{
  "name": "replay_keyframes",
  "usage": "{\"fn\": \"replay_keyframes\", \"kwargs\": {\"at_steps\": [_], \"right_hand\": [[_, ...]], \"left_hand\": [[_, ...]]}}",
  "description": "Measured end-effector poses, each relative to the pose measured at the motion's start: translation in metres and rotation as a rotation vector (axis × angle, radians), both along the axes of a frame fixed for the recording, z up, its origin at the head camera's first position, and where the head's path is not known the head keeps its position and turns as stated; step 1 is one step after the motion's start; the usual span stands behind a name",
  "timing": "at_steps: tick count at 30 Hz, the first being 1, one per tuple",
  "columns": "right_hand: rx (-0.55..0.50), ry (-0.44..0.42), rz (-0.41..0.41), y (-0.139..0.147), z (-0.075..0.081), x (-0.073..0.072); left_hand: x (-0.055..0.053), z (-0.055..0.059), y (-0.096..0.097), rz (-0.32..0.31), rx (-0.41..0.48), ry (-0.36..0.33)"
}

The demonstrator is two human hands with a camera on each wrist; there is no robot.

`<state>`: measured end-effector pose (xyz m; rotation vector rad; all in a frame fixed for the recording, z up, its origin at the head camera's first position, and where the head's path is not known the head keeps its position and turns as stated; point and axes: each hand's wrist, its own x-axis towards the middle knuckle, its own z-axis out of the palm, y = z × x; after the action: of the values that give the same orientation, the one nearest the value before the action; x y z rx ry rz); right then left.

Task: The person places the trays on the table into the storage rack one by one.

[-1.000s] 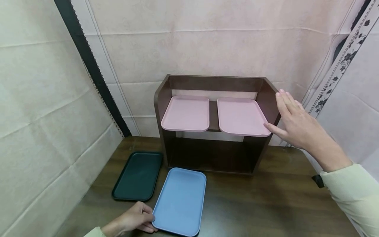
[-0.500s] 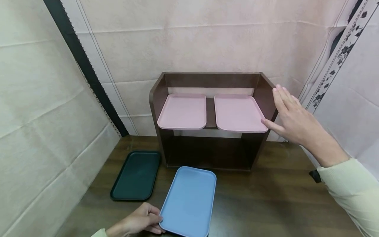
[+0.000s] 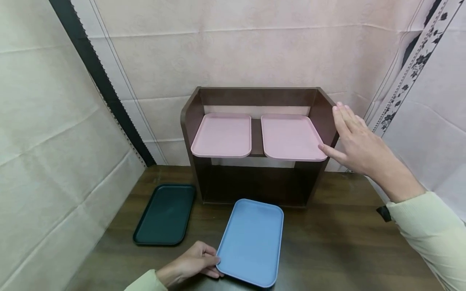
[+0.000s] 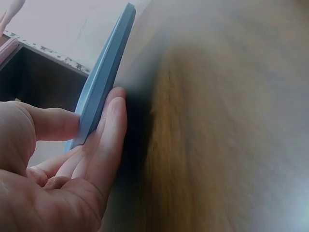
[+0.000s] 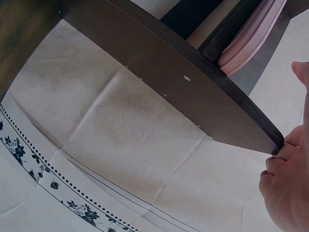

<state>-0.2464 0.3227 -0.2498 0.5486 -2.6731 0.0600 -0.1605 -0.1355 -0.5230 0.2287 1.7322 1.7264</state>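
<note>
My left hand (image 3: pixel 196 260) pinches the near left corner of a blue rectangular tray (image 3: pixel 251 242), thumb on top and fingers beneath. In the left wrist view the blue tray (image 4: pixel 104 77) shows edge-on, over a dark shadow on the wooden table. My right hand (image 3: pixel 364 143) lies with straight fingers at the front edge of the right side panel of a dark brown two-tier shelf (image 3: pixel 258 93). In the right wrist view, the fingertips of the right hand (image 5: pixel 287 179) meet the panel's corner. Two pink trays, left (image 3: pixel 223 135) and right (image 3: pixel 291 137), lie side by side on the upper tier.
A dark green tray (image 3: pixel 165 214) lies on the wooden table (image 3: pixel 346 250), left of the blue one. The lower tier (image 3: pixel 255 186) of the shelf is open at the front. Pale cloth (image 3: pixel 255 56) hangs behind and on both sides.
My left hand has carried the blue tray to the right and slightly away from me, toward the shelf front. My right hand has stayed at the side panel while the head view shifted slightly.
</note>
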Motion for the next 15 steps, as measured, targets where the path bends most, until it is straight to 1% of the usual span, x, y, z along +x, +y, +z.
{"fn": "replay_keyframes", "kwargs": {"at_steps": [6,10,15], "right_hand": [[0.000,-0.013,-0.017,0.002,0.001,0.003],[-0.002,-0.016,-0.012,0.002,0.002,0.003],[0.002,-0.012,-0.003,-0.002,0.002,0.002]], "left_hand": [[-0.018,-0.002,0.027,0.004,0.018,0.012],[-0.030,-0.001,0.044,0.027,0.019,0.024],[-0.044,-0.002,0.063,0.053,0.018,0.055]]}}
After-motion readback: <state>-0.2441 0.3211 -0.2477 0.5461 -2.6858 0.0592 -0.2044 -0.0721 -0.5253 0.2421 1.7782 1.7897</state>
